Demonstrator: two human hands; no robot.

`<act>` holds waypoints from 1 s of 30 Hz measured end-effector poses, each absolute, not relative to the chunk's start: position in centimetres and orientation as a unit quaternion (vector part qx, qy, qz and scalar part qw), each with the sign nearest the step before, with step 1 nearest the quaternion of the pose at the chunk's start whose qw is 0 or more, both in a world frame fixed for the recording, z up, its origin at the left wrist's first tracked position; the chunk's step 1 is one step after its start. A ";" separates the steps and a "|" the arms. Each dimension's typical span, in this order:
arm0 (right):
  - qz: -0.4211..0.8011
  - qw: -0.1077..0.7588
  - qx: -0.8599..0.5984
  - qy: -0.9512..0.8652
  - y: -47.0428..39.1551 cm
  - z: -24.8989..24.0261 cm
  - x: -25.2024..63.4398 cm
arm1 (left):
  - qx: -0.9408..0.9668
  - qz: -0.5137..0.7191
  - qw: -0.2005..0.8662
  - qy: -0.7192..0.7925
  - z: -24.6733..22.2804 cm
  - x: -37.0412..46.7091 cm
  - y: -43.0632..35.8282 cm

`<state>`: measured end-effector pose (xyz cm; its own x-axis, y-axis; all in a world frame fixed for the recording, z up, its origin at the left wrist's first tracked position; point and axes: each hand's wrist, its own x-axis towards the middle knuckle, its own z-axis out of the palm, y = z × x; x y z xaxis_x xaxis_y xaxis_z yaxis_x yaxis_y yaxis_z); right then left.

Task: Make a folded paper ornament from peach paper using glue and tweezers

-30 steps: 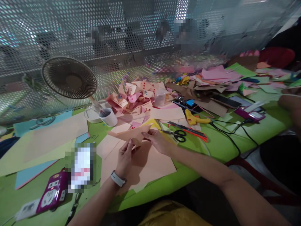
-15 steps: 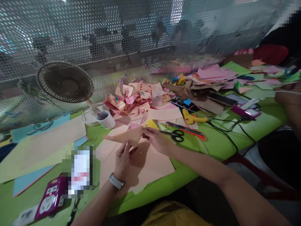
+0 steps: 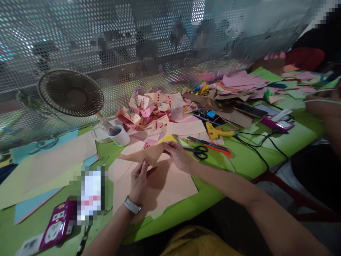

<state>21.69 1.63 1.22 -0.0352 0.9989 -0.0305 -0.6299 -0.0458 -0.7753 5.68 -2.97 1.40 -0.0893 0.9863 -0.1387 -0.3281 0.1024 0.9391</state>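
Between my two hands is a folded piece of peach paper, held a little above the table. My left hand, with a watch at the wrist, pinches its lower edge, thumb on top. At its right end, the fingers and thumb of my right hand are closed on the upper corner. Flat peach sheets lie beneath both hands. Just right of my right hand are black-handled scissors, their blades partly hidden. A yellow piece lies behind that hand.
A fan and a white cup stand at the back left. Cut paper pieces are heaped behind my hands. A cutter, a yellow glue gun and its cord lie rightward. A purple power strip and a lit phone lie left.
Both hands keep their hold on the paper, which has barely moved. The view has shifted slightly. At the far right, another person's hand has moved a little.
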 end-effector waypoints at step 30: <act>0.682 0.492 -0.386 -0.379 -0.2 0.5 20.1 | 0.258 0.579 0.667 0.390 0.8 6.1 -2.8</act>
<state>20.10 -0.16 0.52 -0.2170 0.9639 -0.1543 -0.3786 -0.2288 -0.8968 6.11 -2.77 0.75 0.0236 0.9748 -0.2216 -0.5717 0.1951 0.7969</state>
